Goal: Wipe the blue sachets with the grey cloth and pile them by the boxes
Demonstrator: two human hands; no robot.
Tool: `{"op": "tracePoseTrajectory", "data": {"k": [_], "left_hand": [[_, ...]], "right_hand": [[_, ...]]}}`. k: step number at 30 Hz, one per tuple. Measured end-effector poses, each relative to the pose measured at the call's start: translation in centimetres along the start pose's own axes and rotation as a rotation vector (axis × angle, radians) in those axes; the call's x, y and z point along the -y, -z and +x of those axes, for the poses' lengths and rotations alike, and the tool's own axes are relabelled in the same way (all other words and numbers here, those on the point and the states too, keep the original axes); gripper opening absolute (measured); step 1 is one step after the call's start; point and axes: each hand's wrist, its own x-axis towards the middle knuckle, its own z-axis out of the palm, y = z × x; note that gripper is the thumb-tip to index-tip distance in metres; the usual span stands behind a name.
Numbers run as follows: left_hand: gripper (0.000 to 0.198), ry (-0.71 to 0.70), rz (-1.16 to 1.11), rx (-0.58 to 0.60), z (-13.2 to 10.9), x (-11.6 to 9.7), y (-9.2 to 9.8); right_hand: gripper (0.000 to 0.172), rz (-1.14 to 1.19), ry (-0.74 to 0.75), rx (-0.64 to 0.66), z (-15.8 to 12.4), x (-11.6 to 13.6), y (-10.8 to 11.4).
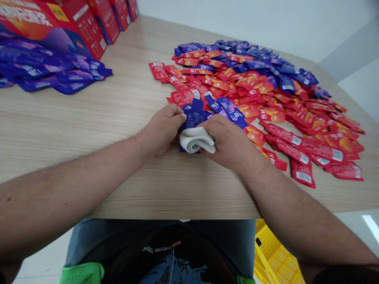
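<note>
1. Pale wood-grain table [124, 98] is spreading across the view, and a white wall [254, 23] is rising beyond the packet pile [231, 85], the landmark here.
2. Within the packet pile, purple packets are gathering mostly along its far side, while red-and-orange ones are filling its middle and near side, some overlapping and some showing barcodes.
3. At the near-left edge of the packet pile, a flat purple-blue printed pouch [194, 116] is lying between the two hands.
4. Just left of the packet pile, the left hand [162, 128] is pinching the pouch's left edge between thumb and forefinger, with the other fingers curling in.
5. At the pile's near-left edge, the right hand [226, 138] is gripping a rolled white cloth [194, 140] over the pouch, its fingers closing around the roll; the fingertips are hiding underneath.
6. Well left of the packet pile, red-and-purple printed cartons [91, 31] are standing in a row, and a stack of larger purple pouches [44, 67] is lying before them.
7. Below the pile's near side, a yellow perforated basket [281, 252] is sitting lower than the tabletop.
</note>
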Motion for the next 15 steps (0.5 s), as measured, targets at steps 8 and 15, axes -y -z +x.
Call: {"op": "tracePoseTrajectory", "data": {"k": [8,15], "left_hand": [[0.013,0.011,-0.055,-0.001,0.19,0.0,-0.03],[0.016,0.05,-0.102,-0.055,0.14,-0.82,-0.21]], "right_hand": [[0.021,0.01,-0.034,-0.034,-0.03,-0.1,-0.12],[0.02,0.023,-0.035,-0.091,0.14,-0.39,0.11]]}}
